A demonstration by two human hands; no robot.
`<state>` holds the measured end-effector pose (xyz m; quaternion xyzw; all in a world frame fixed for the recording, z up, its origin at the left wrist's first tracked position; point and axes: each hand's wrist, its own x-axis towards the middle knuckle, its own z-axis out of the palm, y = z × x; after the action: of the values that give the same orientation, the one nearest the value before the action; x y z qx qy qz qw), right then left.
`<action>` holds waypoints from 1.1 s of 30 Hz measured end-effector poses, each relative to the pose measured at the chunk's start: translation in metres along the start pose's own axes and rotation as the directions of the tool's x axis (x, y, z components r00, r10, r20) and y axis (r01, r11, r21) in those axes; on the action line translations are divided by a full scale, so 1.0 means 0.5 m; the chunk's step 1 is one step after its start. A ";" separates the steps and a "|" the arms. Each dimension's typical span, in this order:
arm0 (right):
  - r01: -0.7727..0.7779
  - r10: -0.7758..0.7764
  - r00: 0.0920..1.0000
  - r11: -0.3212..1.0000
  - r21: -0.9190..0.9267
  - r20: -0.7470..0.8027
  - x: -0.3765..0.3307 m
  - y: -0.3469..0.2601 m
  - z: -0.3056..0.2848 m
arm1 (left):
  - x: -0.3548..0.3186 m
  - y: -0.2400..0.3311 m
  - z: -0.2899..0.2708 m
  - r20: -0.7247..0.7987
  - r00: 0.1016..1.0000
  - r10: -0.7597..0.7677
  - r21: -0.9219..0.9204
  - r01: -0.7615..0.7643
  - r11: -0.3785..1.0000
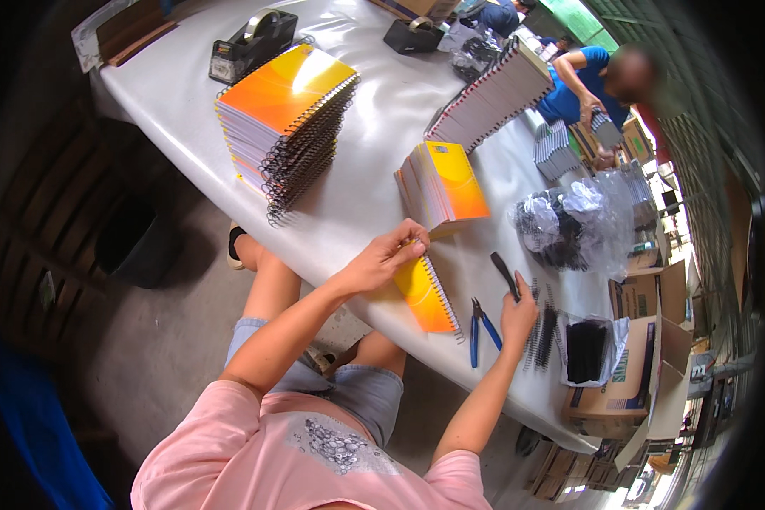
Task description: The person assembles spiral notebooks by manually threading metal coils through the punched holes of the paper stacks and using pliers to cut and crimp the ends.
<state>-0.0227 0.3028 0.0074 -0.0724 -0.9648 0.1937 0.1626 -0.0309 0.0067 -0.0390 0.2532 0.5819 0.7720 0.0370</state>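
Observation:
My left hand is closed on the top of a yellow and orange spiral notebook at the table's near edge. A wire coil runs along its right side, with a loose end sticking out at the bottom. My right hand grips a slim black tool, whose kind I cannot make out. Between the hands lie blue-handled pliers. Several loose black coils lie beside my right hand. Just beyond the notebook stands a stack of yellow and orange notebooks, without visible coils.
A tall stack of coiled notebooks stands at left, near a black tape dispenser. Farther right are more bound books, a plastic bag of coils and open cartons. Another person in blue handles books across the table.

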 end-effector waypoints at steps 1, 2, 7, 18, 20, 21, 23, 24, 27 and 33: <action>-0.001 0.001 1.000 1.000 0.001 -0.008 -0.020 0.006 -0.006 | -0.007 -0.012 -0.002 -0.027 1.000 0.016 -0.003 -0.016 1.000; 0.049 -0.051 0.998 0.998 -0.039 -0.046 -0.044 0.007 -0.010 | -0.010 -0.006 0.002 -0.023 1.000 0.021 -0.002 -0.021 1.000; 0.067 -0.035 0.987 0.977 -0.204 0.155 -0.193 -0.048 -0.006 | -0.027 0.013 0.019 -0.220 0.975 0.013 0.005 -0.013 1.000; 0.081 -0.061 0.985 0.990 0.118 -0.162 -0.239 -0.075 -0.002 | -0.028 0.007 0.032 -0.382 0.921 0.078 -0.134 -0.139 0.981; 0.146 -0.050 0.962 0.924 0.352 -0.268 -0.241 -0.123 -0.020 | -0.028 0.000 0.023 -0.402 0.916 0.020 -0.050 -0.043 0.998; 0.140 -0.043 0.962 0.925 0.353 -0.268 -0.243 -0.144 -0.027 | -0.030 -0.002 0.023 -0.396 0.918 0.016 -0.050 -0.039 0.998; 0.213 -0.153 0.968 0.921 0.327 -0.198 -0.247 -0.187 -0.044 | -0.033 0.011 0.028 -0.457 0.888 0.046 -0.023 -0.064 0.998; 0.208 -0.146 0.968 0.921 0.329 -0.203 -0.248 -0.209 -0.053 | -0.034 0.017 0.036 -0.450 0.892 0.046 -0.021 -0.062 0.998; 0.322 -0.319 0.947 0.933 0.164 -0.044 -0.247 -0.274 -0.069 | -0.040 0.035 0.061 -0.518 0.834 0.190 0.211 -0.092 0.973; 0.402 -0.405 0.914 0.904 0.144 -0.008 -0.234 -0.304 -0.068 | -0.044 0.040 0.064 -0.439 0.691 0.574 0.600 -0.250 0.760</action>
<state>0.0870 0.1521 0.0638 0.1426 -0.9443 0.2250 0.1934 0.0070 0.0206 -0.0220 0.1245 0.6643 0.6213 -0.3965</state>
